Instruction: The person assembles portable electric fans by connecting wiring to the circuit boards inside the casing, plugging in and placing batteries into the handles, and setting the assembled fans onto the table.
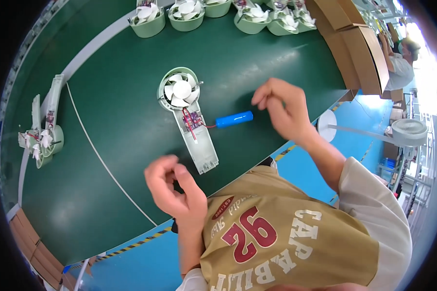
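Observation:
An opened handheld fan lies on the green table, its round pale-green head (162,92) holding white blades (181,89). The open handle shell (202,148) points toward me, with a small purple circuit board (193,121) and red wires in it. A blue cylindrical battery (234,119) rests to the right of the handle, wired to the board. My left hand (175,189) hovers just left of the handle's near end, fingers curled toward the thumb. Above the table, right of the battery, is my right hand (286,109), its fingers bent together. Neither hand touches the fan, and nothing shows in them.
Several similar opened fans (187,23) stand along the far edge. More fan parts (48,138) sit at the left, beyond a white line. Cardboard boxes (361,58) border the table's right end. A standing fan (409,131) and another person (401,68) are farther right.

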Tool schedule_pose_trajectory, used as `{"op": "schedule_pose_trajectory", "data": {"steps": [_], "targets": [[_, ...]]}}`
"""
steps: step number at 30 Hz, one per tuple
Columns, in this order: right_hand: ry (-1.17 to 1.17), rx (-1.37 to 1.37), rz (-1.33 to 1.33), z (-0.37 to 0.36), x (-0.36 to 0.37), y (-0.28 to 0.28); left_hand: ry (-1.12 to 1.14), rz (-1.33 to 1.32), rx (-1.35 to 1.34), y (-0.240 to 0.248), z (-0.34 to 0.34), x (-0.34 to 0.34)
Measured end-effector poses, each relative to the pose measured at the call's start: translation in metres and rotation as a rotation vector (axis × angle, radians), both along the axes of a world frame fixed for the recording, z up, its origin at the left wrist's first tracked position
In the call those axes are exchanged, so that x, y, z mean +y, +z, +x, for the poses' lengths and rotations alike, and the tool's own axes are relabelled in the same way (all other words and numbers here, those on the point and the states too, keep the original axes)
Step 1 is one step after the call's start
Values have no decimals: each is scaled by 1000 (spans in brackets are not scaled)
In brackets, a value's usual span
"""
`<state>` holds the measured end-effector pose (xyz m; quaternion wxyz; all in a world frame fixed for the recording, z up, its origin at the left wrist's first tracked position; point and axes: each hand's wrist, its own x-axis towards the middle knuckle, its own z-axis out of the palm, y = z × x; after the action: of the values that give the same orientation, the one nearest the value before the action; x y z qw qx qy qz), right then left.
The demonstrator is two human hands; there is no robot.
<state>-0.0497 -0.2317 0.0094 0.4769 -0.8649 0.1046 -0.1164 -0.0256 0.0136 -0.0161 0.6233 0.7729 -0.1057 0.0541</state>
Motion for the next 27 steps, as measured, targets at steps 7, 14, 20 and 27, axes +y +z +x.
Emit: {"op": "schedule_pose_trajectory", "data": {"steps": [7,14,20,27], "targets": [[239,401,298,32,51,42,-107,225,76,28,23,2],[293,576,336,46,51,42,-160,372,-137,15,33,-8],[252,677,468,48,56,40,-161,326,-72,11,33,-11],[95,788,803,52,59,40,-224,52,224,13,31,-7]]}}
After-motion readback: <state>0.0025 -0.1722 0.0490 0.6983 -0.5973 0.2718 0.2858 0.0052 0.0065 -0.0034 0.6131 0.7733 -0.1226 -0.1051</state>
